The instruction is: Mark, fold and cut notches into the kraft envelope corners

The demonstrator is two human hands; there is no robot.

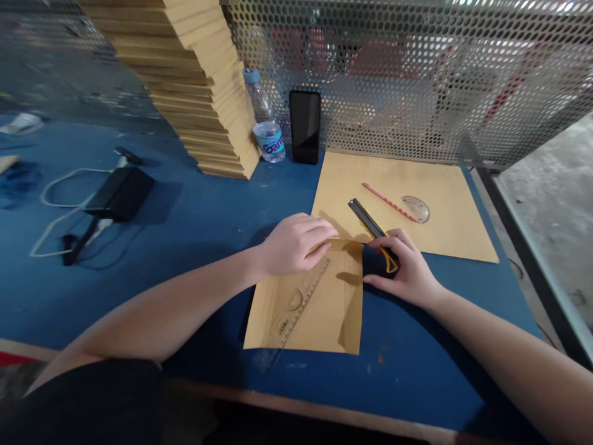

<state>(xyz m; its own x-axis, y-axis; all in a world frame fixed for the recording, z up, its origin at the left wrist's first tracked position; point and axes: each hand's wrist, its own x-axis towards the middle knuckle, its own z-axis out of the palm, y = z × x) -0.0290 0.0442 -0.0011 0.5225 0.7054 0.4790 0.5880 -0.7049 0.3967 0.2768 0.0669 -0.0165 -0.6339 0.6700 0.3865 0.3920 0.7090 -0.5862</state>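
Now left hand (296, 244) flat on tan paper (319, 309); right hand (403, 269) grip closed round yellow-black knife (370, 225)

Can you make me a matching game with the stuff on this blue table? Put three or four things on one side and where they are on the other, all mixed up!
Things:
1. utility knife
2. clear ruler
3. phone
4. pencil

Places:
A. leaning upright against the metal mesh
B. lying on the far sheet beside a protractor
C. held in the right hand
D. lying on the near sheet under the left hand

Pairs: 1-C, 2-D, 3-A, 4-B
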